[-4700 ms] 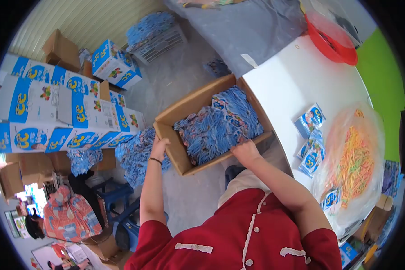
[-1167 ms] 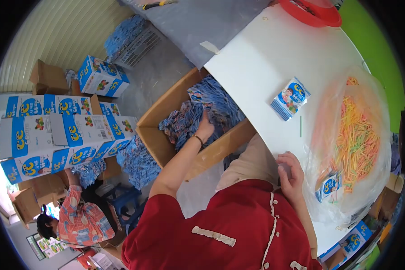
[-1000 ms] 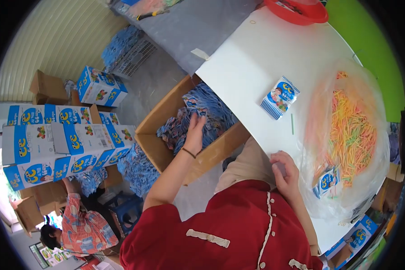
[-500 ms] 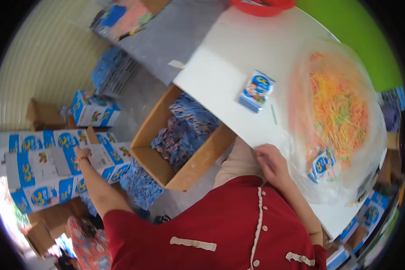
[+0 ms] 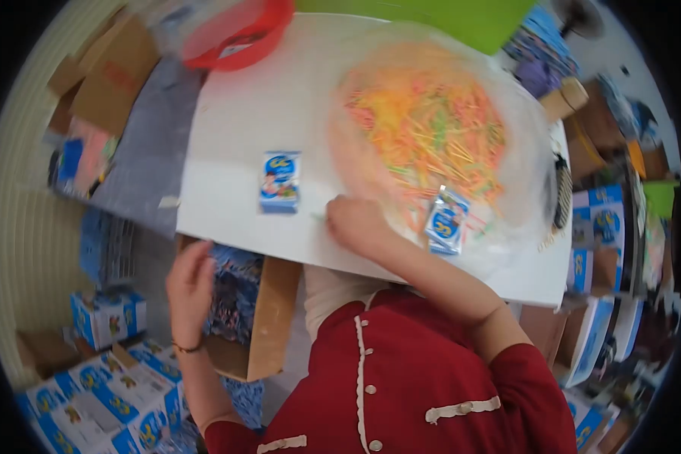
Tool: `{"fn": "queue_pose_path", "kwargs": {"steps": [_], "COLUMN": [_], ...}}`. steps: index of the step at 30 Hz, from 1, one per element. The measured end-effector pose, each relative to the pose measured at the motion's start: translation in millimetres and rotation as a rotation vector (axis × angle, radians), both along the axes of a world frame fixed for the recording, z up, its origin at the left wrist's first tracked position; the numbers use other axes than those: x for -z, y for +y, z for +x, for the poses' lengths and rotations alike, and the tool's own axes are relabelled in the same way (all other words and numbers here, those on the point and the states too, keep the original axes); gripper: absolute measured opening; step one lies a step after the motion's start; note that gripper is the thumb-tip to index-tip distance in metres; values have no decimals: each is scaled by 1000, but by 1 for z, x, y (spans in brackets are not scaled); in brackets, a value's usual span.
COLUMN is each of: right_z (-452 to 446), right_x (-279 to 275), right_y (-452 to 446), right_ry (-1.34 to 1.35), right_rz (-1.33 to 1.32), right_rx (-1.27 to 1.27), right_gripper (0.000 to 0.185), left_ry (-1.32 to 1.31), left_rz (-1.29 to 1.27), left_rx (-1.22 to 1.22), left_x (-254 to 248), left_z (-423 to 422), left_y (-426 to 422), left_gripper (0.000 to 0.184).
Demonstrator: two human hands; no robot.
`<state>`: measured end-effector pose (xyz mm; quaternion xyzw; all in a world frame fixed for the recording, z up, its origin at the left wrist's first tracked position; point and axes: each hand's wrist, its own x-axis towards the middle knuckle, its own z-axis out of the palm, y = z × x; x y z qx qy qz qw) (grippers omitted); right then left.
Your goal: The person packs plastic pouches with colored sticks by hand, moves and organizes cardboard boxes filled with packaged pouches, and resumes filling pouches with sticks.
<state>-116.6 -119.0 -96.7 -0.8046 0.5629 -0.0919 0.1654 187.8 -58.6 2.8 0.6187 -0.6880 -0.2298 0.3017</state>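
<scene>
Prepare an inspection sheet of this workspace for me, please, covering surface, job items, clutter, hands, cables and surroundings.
Surface: white table, its near edge toward the person.
Job's things: blue-and-white packet; translucent plastic bag of coloured sticks; second packet at the bag's near side; open cardboard carton with blue packaging, below table height.
Clutter: red basin at the table's far left.
Grippers: left hand over the carton, fingers extended; right hand at the table, fingers curled, grip unclear.
Cables: nothing seen clearly.
Surroundings: printed cartons, lower left; green panel beyond the table.
</scene>
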Motion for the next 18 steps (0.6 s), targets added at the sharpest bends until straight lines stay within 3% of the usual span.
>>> {"fn": "queue_pose_path", "kwargs": {"steps": [2,4,7,9,12,13,16,18], "right_z": [-17,-43,-108,-154,-208,-218,-223,-217], "right_x": [-14,-33,-56,-60,-65,-66,-76,-74], "right_y": [27,57,88,101,104,105,107,110], "right_ry": [-128,-227,-279,-324,-267,-235,-427,-604], "right_rz": [15,56,94,48,-72,-122,-80,-69], "right_rx": [-10,35,204,400,642,710,698,583], "right_gripper": [15,14,15,15,16,15,14,13], "left_ry": [331,464,407,240,18,20,-63,-26], "left_rz": [272,259,249,-128,-209,-201,-227,-64], "left_rx": [97,307,557,636,601,611,589,734], "left_x": [3,9,23,45,40,60,46,-3], "left_z": [-61,-123,-205,-256,-304,-313,-308,-264], "left_y": [-1,-8,-31,-49,-56,-62,-72,-73], "left_gripper": [20,20,20,18,16,17,26,33]}}
